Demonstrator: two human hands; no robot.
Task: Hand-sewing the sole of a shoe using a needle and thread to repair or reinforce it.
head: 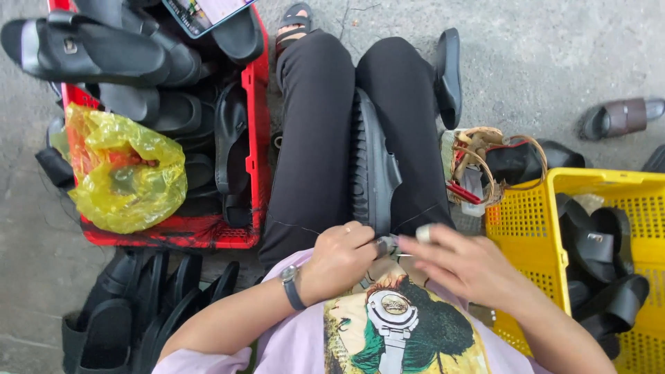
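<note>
Mostly crates: red crate [258, 138] at upper left and yellow crate [533, 235] at right keep sandals within reach.
Sandal: black sandal [374, 166] lies wedged between the thighs, centre frame, braced.
Left hand [338, 260]: grip closed on the sandal's near end.
Right hand [471, 266]: blurred; cannot tell its grip.

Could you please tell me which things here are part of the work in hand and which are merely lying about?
In hand:
left hand
right hand
black sandal on the lap
small tool

Lying about:
red crate
yellow bag
yellow crate
brown sandal
small basket
</note>
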